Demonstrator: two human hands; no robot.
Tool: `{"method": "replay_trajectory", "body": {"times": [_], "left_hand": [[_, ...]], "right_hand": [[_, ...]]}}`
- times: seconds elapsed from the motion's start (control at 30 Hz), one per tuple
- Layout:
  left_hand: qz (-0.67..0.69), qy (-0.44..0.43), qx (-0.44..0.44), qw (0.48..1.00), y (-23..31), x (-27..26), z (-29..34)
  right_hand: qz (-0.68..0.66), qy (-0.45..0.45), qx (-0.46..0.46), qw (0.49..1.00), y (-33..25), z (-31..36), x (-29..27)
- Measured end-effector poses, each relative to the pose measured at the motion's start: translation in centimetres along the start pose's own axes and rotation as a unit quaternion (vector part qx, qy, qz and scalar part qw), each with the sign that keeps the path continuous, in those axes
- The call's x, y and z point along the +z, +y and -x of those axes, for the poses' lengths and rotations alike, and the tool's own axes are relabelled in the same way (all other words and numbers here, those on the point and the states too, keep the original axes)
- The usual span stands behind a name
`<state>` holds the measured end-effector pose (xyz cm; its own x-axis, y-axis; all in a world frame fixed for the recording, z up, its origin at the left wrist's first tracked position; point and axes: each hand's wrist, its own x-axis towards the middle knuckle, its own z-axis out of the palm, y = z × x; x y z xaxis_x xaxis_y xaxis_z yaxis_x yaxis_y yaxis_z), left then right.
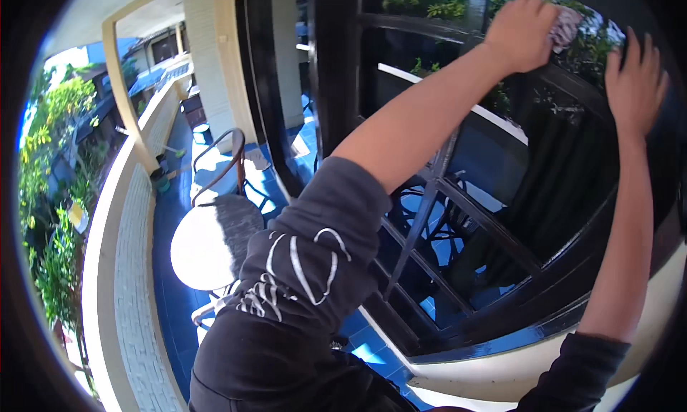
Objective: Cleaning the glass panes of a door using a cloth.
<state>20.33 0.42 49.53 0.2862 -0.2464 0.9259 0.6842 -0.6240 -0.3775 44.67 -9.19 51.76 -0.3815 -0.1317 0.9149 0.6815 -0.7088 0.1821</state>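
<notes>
My left hand [522, 33] reaches up across the view with its fingers closed on a crumpled, greyish-pink cloth [565, 30]. The cloth lies against the upper part of a dark-framed window [422, 27], beside panes that mirror trees and sky. Farther right, my right hand [637, 86] is raised with fingers stretched and spread, near the dark frame at the window's right side. It holds nothing, and whether the palm touches the frame I cannot tell. A dark curtain [551, 176] shows behind the glass. Both my forearms are bare below dark sleeves.
Left of me stands a round white table [204, 247], with a curved-back chair [236, 162] behind it. A low pale wall [136, 283] runs along the blue tiled floor [168, 305], with green plants [54, 269] beyond. A pale ledge [458, 373] juts below the window.
</notes>
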Motion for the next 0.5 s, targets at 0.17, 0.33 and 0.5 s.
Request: {"method": "replay_trajectory", "body": {"times": [0.17,0.33,0.5], "left_hand": [[0.017,0.116,-0.009,0.993,-2.7,-1.0,-0.5],[-0.024,0.146,-0.071,0.986,-4.6,-1.1,-1.5],[0.026,0.062,0.014,0.998,-1.4,-2.1,0.5]], "right_hand": [[-0.137,0.048,0.086,0.986,-1.0,-0.5,-3.7],[-0.206,0.037,0.121,0.970,-1.6,-0.9,-5.0],[-0.216,0.035,0.132,0.967,-2.0,-0.8,-5.0]]}}
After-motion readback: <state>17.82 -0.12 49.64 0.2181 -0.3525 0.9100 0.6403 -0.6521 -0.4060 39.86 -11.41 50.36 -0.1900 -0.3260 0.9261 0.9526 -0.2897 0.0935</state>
